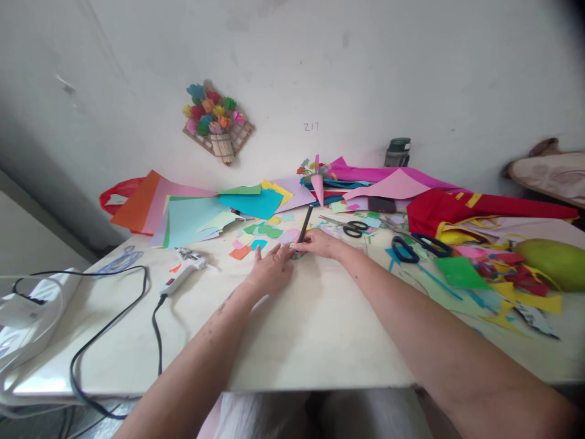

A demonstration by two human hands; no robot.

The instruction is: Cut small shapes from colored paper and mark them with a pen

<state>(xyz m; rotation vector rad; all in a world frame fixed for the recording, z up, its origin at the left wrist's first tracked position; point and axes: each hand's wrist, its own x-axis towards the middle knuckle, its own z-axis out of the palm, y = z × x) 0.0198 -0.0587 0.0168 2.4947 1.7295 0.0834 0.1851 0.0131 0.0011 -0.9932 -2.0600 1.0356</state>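
Observation:
My right hand (319, 244) is closed around a black pen (304, 224), which stands nearly upright over the middle of the table. Beside it, my left hand (273, 268) lies low on the table with fingers stretched toward the pen's lower end. What lies under the fingertips and pen tip is mostly hidden. Small paper pieces surround both hands: an orange piece (241, 252), a blue piece (258, 244) and green pieces (273, 231). Black-handled scissors (354, 228) rest just beyond my right hand.
A hot glue gun (181, 275) and its cord lie left, near a white power strip (39, 317). Coloured paper sheets (187, 216) line the back. More scissors (406, 249), a green fruit (553, 262) and paper scraps (461, 272) cover the right. A bottle (397, 152) stands behind.

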